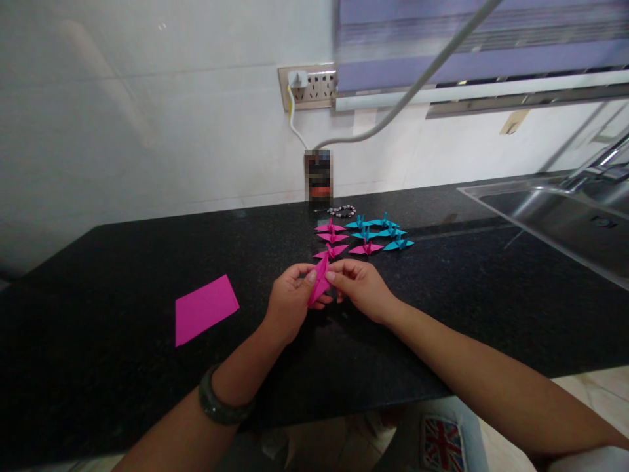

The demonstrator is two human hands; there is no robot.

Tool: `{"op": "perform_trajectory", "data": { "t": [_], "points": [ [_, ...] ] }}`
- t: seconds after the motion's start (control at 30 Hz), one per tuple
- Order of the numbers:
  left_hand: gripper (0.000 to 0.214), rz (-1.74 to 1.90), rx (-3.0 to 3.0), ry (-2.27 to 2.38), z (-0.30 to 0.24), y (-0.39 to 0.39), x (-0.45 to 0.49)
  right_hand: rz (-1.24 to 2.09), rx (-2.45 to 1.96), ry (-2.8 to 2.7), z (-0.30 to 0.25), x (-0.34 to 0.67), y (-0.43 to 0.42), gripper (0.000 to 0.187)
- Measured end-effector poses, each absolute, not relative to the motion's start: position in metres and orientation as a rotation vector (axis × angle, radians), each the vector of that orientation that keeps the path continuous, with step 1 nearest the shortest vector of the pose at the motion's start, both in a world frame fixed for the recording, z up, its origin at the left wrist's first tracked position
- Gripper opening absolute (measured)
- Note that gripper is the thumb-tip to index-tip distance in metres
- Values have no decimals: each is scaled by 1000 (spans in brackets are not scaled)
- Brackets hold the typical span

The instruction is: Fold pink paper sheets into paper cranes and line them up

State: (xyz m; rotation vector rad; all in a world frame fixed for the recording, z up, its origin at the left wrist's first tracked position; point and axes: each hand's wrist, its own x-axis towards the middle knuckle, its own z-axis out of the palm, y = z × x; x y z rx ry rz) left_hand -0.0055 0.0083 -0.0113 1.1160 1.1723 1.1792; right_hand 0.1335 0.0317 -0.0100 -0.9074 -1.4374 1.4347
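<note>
Between both hands is a folded pink origami paper (320, 280), narrow and diamond-shaped, held above the dark counter. My left hand (292, 295) grips its left side with the thumb on top and fingers underneath. My right hand (361, 285) pinches its right edge between thumb and forefinger. Just beyond the hands, finished pink paper cranes (366, 248) and blue paper cranes (399, 243) stand in rows. To the left of my left hand lies a stack of pink paper squares (206, 311).
A beaded bracelet (343, 211) lies behind the cranes. Against the wall stands a blurred-out device (319, 176), with a white cable rising to a socket panel (314, 87). At right, a steel sink (580, 216) with a faucet (597, 164) is set into the black counter (122, 275).
</note>
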Motion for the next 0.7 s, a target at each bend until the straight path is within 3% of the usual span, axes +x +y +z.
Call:
{"op": "perform_trajectory", "data": {
  "t": [0.7],
  "points": [
    [32, 1115, 1012, 1087, -13, 8, -8, 1206, -1057, -1513, -13, 133, 30, 20]
  ]
}}
